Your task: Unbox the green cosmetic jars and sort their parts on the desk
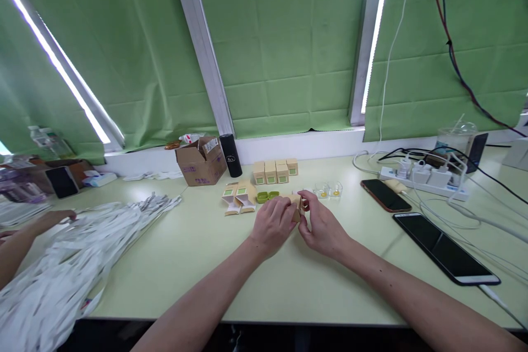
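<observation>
Both hands meet over the pale green table, around a small tan cardboard box (296, 208). My left hand (273, 222) is closed on the box's left side and covers part of it. The fingers of my right hand (319, 224) pinch its right edge. Just left of the hands lie two green pieces (268, 196), and beyond them two tan boxes (239, 197) with flaps open. Behind stand several small tan boxes (270, 171) with green labels. Two clear cups (329, 191) with something yellow inside are right of my right hand.
A brown carton (201, 161) and a black cylinder (231, 155) stand at the back. White strips (78, 264) cover the left side, near another person's hand (58, 220). Two phones (446, 248) (385, 195), cables and a power strip (424, 182) lie right.
</observation>
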`<state>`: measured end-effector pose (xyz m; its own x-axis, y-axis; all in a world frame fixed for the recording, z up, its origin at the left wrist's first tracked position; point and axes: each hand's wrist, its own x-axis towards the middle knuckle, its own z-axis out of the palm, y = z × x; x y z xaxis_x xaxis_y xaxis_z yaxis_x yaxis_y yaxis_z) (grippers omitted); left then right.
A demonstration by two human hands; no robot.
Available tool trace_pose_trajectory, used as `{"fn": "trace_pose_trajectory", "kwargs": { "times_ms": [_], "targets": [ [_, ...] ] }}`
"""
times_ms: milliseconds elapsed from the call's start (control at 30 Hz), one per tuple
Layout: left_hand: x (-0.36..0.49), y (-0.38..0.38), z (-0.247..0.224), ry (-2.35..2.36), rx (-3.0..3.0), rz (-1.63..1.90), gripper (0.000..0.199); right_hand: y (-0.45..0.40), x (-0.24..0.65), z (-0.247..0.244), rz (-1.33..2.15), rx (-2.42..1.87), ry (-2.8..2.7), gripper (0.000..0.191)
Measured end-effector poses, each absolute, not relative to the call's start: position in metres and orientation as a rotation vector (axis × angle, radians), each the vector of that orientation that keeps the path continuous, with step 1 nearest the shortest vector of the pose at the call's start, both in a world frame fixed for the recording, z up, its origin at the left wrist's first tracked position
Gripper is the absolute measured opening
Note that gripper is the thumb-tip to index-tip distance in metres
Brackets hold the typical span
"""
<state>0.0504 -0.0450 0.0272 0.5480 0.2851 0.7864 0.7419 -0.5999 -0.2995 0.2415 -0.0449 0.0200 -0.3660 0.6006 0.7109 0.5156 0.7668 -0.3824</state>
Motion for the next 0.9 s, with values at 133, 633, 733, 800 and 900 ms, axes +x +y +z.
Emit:
{"fn": "trace_pose_trajectory", "kwargs": {
  "times_ms": [133,633,733,800,900],
  "targets": [
    [0.051,-0.046,0.027,-0.907,-2.239,-1.003,0.035,-0.041,0.241,0.016,0.162,-0.865,-2.024,0.063],
    [0.045,-0.040,0.026,-0.989,-2.419,-1.148,0.044,-0.023,0.254,0.020,0.221,-0.811,-1.737,0.043],
    [0.044,-0.041,0.027,-0.991,-2.431,-1.107,0.032,-0.018,0.260,0.024,0.004,-0.760,-1.737,0.043],
    [0.045,-0.041,0.028,-1.013,-2.438,-1.091,0.033,-0.012,0.266,0.025,-0.105,-0.730,-1.753,0.045],
    [0.046,-0.042,0.029,-1.054,-2.456,-1.078,0.045,-0.003,0.274,0.023,-0.196,-0.688,-1.792,0.053]
  ]
}}
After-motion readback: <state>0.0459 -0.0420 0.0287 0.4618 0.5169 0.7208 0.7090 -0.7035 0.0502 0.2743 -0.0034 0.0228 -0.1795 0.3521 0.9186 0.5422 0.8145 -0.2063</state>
